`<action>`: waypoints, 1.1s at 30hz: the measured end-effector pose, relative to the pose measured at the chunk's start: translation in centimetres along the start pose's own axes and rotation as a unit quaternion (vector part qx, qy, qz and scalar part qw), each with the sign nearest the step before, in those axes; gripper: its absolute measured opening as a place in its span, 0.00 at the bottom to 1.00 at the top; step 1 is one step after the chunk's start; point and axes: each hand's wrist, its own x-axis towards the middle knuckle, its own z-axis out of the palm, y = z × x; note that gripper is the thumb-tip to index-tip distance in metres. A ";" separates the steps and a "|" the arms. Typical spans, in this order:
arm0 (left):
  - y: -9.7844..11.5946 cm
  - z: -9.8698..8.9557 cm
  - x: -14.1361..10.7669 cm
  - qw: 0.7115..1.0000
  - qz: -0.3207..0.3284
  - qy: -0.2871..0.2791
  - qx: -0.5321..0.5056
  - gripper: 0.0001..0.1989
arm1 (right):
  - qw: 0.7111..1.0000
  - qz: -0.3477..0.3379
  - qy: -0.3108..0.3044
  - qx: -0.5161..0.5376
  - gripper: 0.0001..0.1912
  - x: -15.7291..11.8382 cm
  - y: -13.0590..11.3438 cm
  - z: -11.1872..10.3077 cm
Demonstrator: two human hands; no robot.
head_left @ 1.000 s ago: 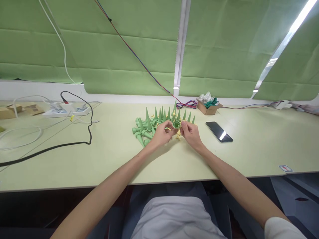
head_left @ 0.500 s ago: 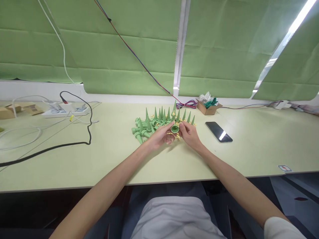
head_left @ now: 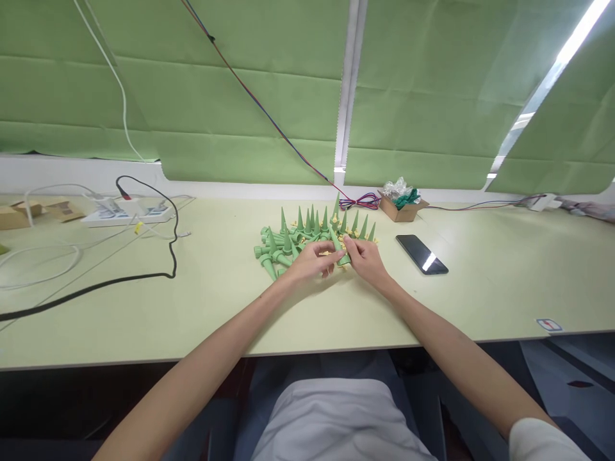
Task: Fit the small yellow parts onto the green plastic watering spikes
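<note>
Between my hands a green cone-shaped piece (head_left: 336, 242) is tilted, its tip up and its wide end down. My left hand (head_left: 314, 259) grips it near the wide end with the fingertips. From the other side, my right hand (head_left: 364, 256) pinches the same piece. Just behind and to the left lie several green cone pieces (head_left: 271, 246), some on their sides, while others stand with points up in a row. Small yellow parts (head_left: 342, 267) show beside and below my fingers, partly covered by them.
A black phone (head_left: 423, 254) lies to the right. Behind it are a small cardboard box (head_left: 404, 212) with plastic and green material, and a coiled red-blue wire (head_left: 361, 202). A power strip (head_left: 125, 216) and loose cables (head_left: 173, 256) occupy the left of the table (head_left: 216, 320).
The held green cone has turned from its round open end facing me to lying tilted with its side in view. My left fingers have shifted slightly to the right along it.
</note>
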 end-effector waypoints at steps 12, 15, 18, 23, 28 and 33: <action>0.6 0.8 -0.4 0.969 0.134 0.088 0.188 0.13 | 0.999 -0.005 0.020 -0.038 0.28 0.2 0.3 0.2; 0.5 0.8 -0.3 0.964 0.143 0.091 0.206 0.13 | 0.999 -0.003 0.020 -0.039 0.29 0.2 0.3 0.3; 0.4 0.9 -0.3 0.955 0.163 0.101 0.226 0.12 | 0.999 0.001 0.016 -0.034 0.29 0.2 0.2 0.3; -0.1 0.9 -0.2 0.940 0.201 0.113 0.253 0.09 | 0.999 0.014 0.010 -0.028 0.28 0.2 0.2 0.3; -0.6 1.0 -0.1 0.919 0.237 0.129 0.287 0.05 | 0.999 0.026 0.001 -0.031 0.29 0.4 0.5 0.4; -0.6 1.2 0.1 0.918 0.236 0.139 0.286 0.05 | 0.999 0.035 -0.012 -0.018 0.30 0.4 0.6 0.5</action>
